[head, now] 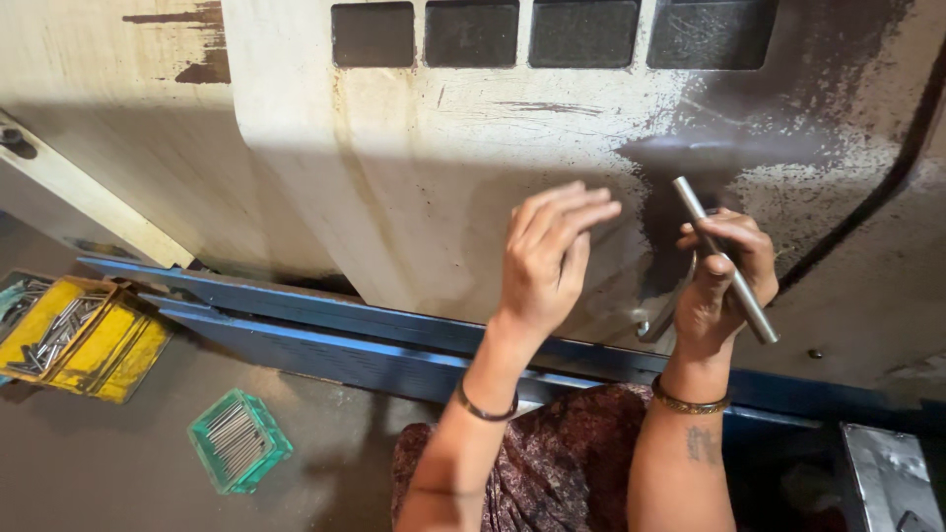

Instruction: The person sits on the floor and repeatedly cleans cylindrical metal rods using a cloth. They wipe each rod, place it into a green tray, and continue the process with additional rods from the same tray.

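Observation:
My right hand grips a plain silver metal rod, held slantwise from upper left to lower right in front of a worn cream machine panel. A curved metal handle on the panel shows just left of that hand. My left hand is raised beside it, fingers straight and together, palm turned toward the panel, holding nothing. Bangles sit on both wrists.
Blue metal rails run along the machine's base. On the floor at left stand a yellow tray with several metal rods and a green plastic basket with more. A grey metal box corner is at lower right.

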